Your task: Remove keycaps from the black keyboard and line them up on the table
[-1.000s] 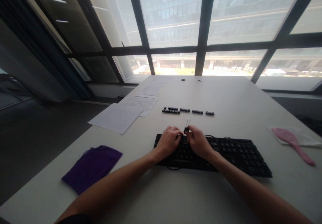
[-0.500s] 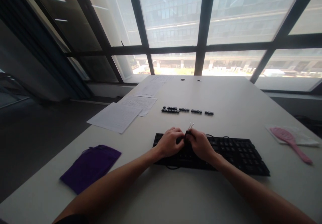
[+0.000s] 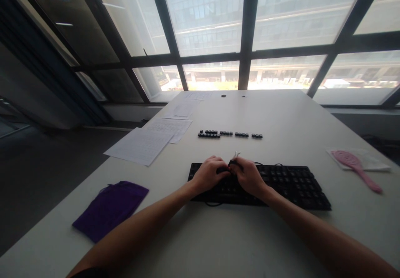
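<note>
A black keyboard [image 3: 290,186] lies on the white table, and both hands are over its left half. My right hand [image 3: 249,176] is closed on a small dark tool [image 3: 236,155] with pale wire ends pointing up. Close beside it, my left hand [image 3: 210,174] has its fingers pinched together near the tool; whatever lies between them is too small to make out. Beyond the keyboard, several black keycaps [image 3: 209,135] are lined up in short rows.
A purple cloth pouch [image 3: 111,209] lies at the left. Paper sheets [image 3: 139,145] overlap along the table's left edge. At the right, a pink hairbrush [image 3: 356,167] rests partly on a white sheet. The table [image 3: 281,115] reaches back towards the windows.
The view has shifted slightly. My hands stay together over the keyboard, and the wire ends stand a little lower behind my right fingers.
</note>
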Motion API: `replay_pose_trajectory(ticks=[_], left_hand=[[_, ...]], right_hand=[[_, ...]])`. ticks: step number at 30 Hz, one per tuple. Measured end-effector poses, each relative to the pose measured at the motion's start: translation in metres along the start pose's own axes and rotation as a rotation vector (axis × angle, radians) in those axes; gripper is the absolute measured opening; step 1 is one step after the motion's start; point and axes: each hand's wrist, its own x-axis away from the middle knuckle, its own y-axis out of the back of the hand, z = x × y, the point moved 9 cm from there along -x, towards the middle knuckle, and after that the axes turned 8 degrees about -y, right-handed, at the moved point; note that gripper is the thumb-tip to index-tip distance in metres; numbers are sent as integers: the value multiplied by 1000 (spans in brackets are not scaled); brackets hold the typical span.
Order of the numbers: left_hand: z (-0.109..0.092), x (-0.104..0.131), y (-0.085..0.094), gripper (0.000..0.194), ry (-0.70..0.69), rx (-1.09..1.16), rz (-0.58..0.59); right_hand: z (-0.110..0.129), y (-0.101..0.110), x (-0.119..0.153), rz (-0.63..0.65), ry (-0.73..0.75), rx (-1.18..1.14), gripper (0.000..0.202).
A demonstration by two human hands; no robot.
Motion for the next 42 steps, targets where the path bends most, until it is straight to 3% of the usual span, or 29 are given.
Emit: replay_pose_trajectory(ticks=[9,14,19,25,31,34,37,42], left_hand=[[1,2,2,22,-4,65,-42],[-3,2,11,17,-30,76,-137],[-8,4,16,36,-6,48,-192],[-24,3,7,32,-129,-126,-106],[-30,3,18,22,-167,-97,-178],[-15,-9,33,16,-92,-31,-199],[21,-31,47,13,27,-79,-207],[81,-69,34,12,129,-218,-93]], right_hand=[[-11,7,-6,-53,-106,-198,16],[-5,8,-3,-87,-36,-97,18],[-2,12,-2,-131,-54,-70,15],[-4,14,-4,-148,-96,-61,18],[-10,15,-5,-157,-128,-141,17],[-12,14,-6,-155,-139,-180,16],[-12,11,-8,-133,-129,-191,16],[-12,11,-8,-134,-127,-181,16]])
